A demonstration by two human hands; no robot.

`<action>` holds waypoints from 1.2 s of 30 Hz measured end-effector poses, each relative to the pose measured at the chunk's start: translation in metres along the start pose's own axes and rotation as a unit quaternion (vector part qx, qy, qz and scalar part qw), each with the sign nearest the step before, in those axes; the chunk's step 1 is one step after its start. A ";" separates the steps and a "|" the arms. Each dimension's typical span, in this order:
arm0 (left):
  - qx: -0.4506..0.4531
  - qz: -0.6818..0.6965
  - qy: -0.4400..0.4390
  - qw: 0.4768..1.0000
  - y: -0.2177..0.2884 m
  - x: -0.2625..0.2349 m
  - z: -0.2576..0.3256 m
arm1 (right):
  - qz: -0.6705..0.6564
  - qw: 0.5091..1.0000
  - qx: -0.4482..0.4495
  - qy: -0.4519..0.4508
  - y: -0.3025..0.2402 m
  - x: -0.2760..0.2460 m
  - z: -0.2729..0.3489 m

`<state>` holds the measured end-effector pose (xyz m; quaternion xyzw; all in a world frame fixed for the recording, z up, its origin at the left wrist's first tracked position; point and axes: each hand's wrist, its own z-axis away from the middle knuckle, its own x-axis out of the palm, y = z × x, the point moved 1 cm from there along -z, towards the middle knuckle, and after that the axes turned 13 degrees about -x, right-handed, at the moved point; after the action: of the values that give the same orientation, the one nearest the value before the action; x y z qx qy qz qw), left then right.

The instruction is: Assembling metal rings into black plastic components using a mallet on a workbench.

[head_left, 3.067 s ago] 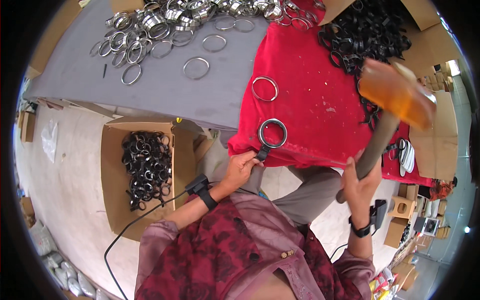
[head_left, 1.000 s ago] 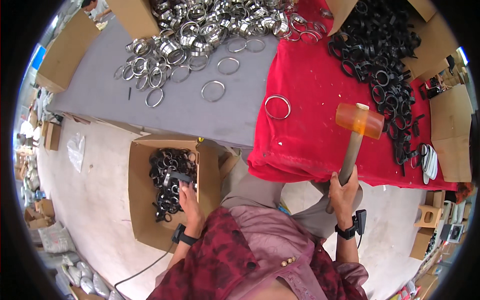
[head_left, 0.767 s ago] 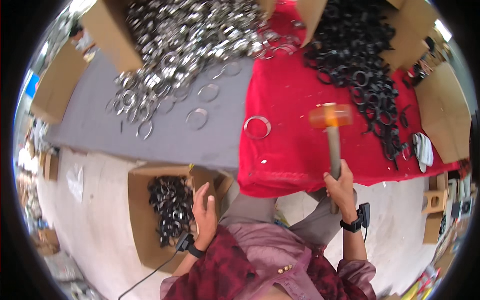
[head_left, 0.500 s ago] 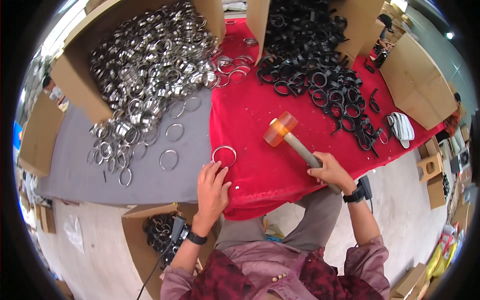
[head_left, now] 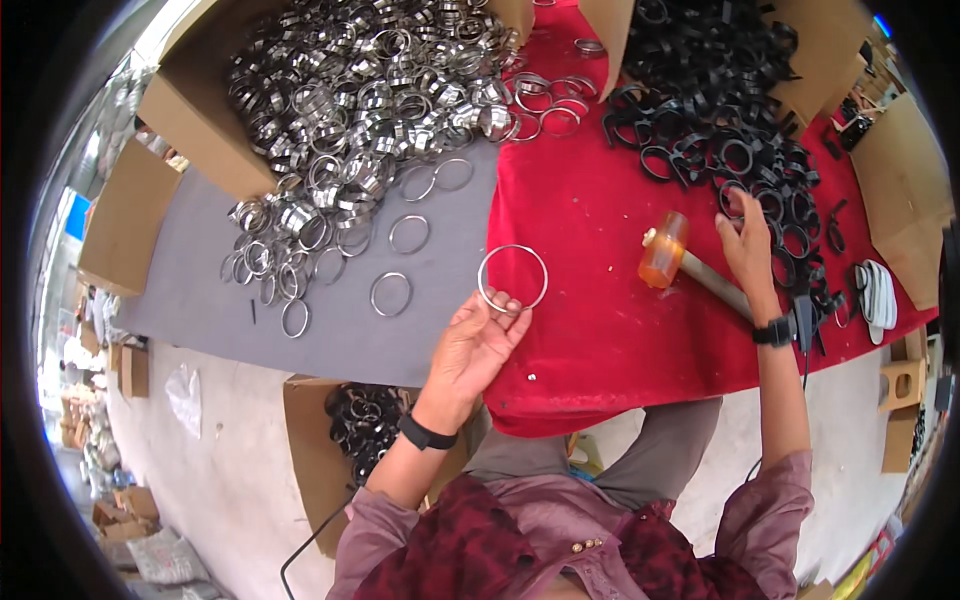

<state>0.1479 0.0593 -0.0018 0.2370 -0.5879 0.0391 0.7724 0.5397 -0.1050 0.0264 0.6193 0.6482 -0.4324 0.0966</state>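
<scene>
Bright light — metal rings (head_left: 375, 112) glint — outer edges bow.

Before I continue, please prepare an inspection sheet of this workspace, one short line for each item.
Surface: table with grey cloth on the left, red cloth on the right.
Job's things: metal ring, held; hammer lying on the red cloth; heaps of metal rings and black rings behind.
Clutter: dark stick on grey; white bundle at far right.
Hands: left hand grips the ring's near edge; right hand open by the black rings, contact unclear.
Cables: one black cable below the left forearm.
Surroundings: cardboard box with black parts below the table's edge; plastic bag on the floor.
</scene>
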 end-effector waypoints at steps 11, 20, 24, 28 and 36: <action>0.094 -0.227 -0.016 0.969 -0.027 -0.003 -0.010 | -0.004 0.998 0.057 0.032 0.064 0.065 -0.058; 0.193 -0.376 0.018 0.906 -0.032 0.002 0.007 | -0.234 0.967 0.067 0.074 0.022 0.012 -0.061; 0.196 -0.370 -0.011 0.908 -0.036 0.010 0.019 | -0.507 0.842 0.091 0.160 0.006 -0.019 -0.058; 0.178 -0.301 -0.034 0.936 -0.042 0.014 0.030 | -0.624 0.770 0.117 0.064 -0.006 -0.023 -0.035; 0.040 -0.088 0.052 0.994 -0.054 0.002 0.042 | -0.747 0.488 0.302 0.335 0.024 -0.001 -0.010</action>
<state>0.1299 -0.0062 -0.0090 0.3160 -0.5219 0.0062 0.7923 0.5656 -0.1025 0.0225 -0.0079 0.6810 -0.2712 -0.6801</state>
